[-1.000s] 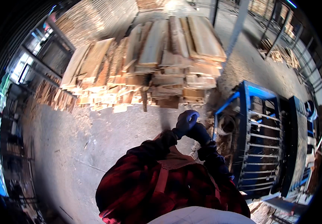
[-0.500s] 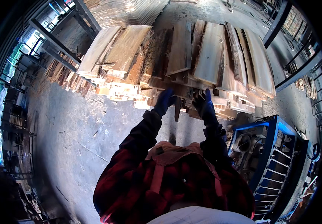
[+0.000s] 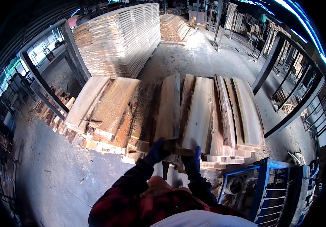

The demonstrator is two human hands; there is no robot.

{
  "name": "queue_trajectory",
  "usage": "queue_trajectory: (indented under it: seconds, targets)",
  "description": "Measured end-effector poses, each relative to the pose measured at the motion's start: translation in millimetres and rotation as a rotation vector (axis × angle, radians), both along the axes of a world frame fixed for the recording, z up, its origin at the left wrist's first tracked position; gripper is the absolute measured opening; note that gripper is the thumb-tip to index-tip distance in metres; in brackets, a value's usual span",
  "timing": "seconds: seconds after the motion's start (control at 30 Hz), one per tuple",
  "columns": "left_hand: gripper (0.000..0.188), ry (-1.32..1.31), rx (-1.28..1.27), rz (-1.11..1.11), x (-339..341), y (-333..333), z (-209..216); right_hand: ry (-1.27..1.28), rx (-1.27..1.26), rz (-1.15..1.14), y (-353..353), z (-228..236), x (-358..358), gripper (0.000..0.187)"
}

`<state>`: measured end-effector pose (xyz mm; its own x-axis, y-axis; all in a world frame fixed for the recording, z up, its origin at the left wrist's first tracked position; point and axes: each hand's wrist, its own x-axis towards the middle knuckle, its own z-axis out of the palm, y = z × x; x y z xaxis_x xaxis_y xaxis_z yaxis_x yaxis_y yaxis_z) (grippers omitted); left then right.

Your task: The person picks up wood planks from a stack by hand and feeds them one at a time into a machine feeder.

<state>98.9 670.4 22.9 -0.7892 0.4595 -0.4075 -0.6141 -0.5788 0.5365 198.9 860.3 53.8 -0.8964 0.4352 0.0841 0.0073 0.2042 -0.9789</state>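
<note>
A broad stack of rough-sawn wooden boards lies in front of me, near ends toward me. My left hand [image 3: 157, 152], in a dark blue glove, is at the near end of a brownish board [image 3: 168, 109], thumb side at its lower left corner. My right hand [image 3: 191, 158], also gloved, meets the near end of a paler board [image 3: 199, 113] with its thumb up against the edge. Both hands look closed on these ends, their fingers partly hidden below the wood. Side by side on the stack lie more boards, some with bark edges [image 3: 225, 109].
A tall stack of planks [image 3: 121, 41] stands behind at the left, with another lumber pile [image 3: 174, 27] farther back. Dark metal posts [image 3: 75, 53] flank the boards. At the lower right is a blue metal frame [image 3: 263, 189] with rods. Wood scraps [image 3: 53, 104] lie at the left.
My view has tilted up, bringing in the far plank stacks. Both hands have gone from just short of the boards to their near ends.
</note>
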Motion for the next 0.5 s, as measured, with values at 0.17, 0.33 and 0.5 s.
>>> queue_trajectory:
  seconds: [0.17,0.33,0.5]
  targets:
    - [0.055,0.208,0.122,-0.040,-2.7,13.1,-5.5,0.192,-0.113,-0.082,-13.8,-8.2,-12.3,0.079]
    - [0.061,0.089,0.163,-0.097,-14.3,-4.9,15.0,0.239,-0.058,-0.121,-47.9,-3.6,-9.0,0.075]
    - [0.058,-0.009,0.126,-0.185,25.9,-66.4,21.0,0.215,-0.822,-0.047,-96.4,5.7,44.9,0.062]
